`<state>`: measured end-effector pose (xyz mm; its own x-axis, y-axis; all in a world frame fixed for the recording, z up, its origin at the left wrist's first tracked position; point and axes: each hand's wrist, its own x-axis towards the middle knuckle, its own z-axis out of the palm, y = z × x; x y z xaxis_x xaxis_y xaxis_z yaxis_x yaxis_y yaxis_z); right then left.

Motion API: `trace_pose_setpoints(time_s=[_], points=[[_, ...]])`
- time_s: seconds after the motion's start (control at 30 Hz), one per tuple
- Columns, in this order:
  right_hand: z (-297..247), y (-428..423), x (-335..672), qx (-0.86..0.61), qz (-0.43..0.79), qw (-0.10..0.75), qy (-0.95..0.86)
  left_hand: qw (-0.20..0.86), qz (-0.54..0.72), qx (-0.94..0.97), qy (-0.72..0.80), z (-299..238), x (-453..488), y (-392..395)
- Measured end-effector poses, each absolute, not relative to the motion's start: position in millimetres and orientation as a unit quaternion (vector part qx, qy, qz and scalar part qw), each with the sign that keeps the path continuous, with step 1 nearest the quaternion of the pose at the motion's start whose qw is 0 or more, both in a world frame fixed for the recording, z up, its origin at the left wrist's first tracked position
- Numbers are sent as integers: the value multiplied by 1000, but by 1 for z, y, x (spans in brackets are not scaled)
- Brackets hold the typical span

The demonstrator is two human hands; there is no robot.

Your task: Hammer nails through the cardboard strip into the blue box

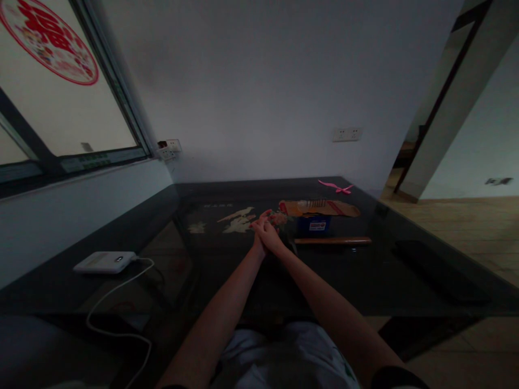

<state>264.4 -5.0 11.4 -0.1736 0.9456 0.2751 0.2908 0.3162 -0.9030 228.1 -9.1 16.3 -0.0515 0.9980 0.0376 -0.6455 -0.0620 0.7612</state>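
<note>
Left hand (259,229) and right hand (273,239) bare. Forearms bare up to dark sleeve hems at bottom edge: left sleeve (168,387), right sleeve (399,378). Lap garment (275,351) is pale grey-white and creased, with a small green marking (345,369) on its right side.

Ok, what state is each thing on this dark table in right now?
left hand: pressed against the right hand
right hand: pressed against the left, contents hidden
blue box: looks open, brown flaps spread
white power bank: lying flat, cable plugged in
wooden stick: lying flat
pink ribbon: lying loose
</note>
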Motion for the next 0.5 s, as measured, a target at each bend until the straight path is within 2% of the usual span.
trace_pose_setpoints(time_s=[0.5], points=[[15, -7, 265, -461, 368, 452, -669, 620, 660, 291, 309, 18, 229, -8]])
